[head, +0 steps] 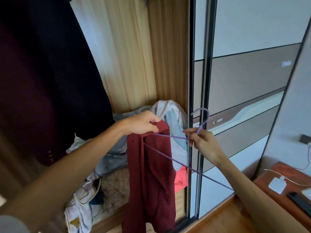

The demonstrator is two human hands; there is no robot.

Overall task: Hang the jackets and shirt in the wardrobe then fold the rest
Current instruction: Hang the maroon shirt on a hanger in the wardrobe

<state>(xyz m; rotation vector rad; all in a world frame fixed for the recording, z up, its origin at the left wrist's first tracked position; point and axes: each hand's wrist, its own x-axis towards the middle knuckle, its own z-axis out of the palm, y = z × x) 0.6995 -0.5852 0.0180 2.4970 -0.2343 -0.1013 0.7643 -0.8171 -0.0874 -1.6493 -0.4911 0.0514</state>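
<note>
A dark red garment [151, 174] hangs down in front of the open wardrobe. My left hand [140, 122] grips its top edge. One arm of a thin purple hanger [168, 156] reaches into that top edge. My right hand [201, 142] pinches the hanger just below its hook, to the right of the garment. Dark jackets [47, 78] hang inside the wardrobe at the left.
Several crumpled clothes [170, 113] lie piled on the wardrobe floor behind the red garment, with a pink piece [180, 179] lower right. The sliding door [249, 91] stands at the right. A wooden side table [284, 197] with a white charger is at the far right.
</note>
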